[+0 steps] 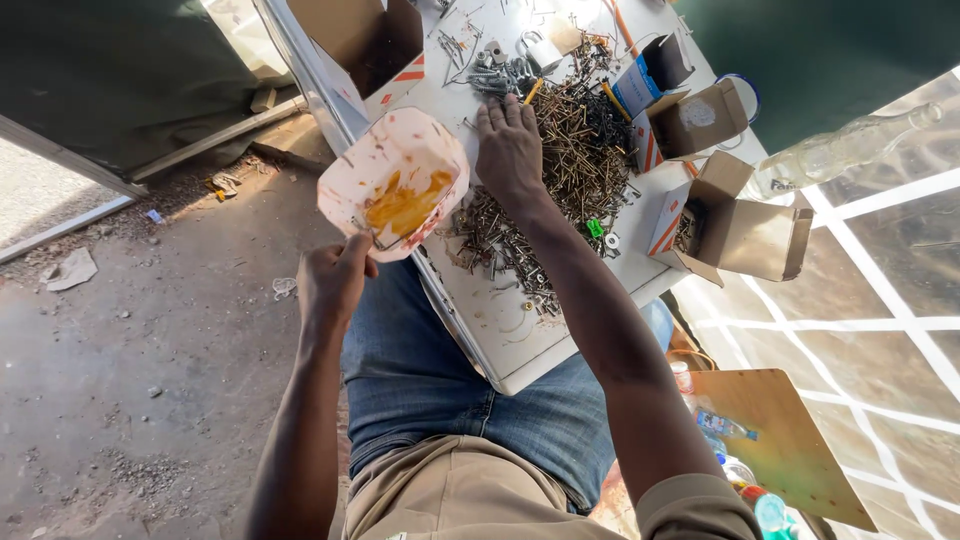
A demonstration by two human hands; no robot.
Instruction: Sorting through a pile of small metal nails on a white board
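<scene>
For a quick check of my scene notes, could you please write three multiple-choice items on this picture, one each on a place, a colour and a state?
1. Where does the right hand rest?
A. On the pile of screws and nails on the white board
B. Inside an open cardboard box
C. On the person's knee

2. What colour is the smear inside the paper tray?
A. Blue
B. Yellow-orange
C. Black

3. How is the paper tray kept up?
A. It lies flat on the ground
B. It stands inside a box
C. The left hand holds it by its near edge, off the board

Answers: 1 A, the palm lies spread on the metal heap. 2 B, the stain in the tray's hollow is yellow-orange. 3 C, the fingers grip the rim, with the tray above the dirt ground and the jeans.
</scene>
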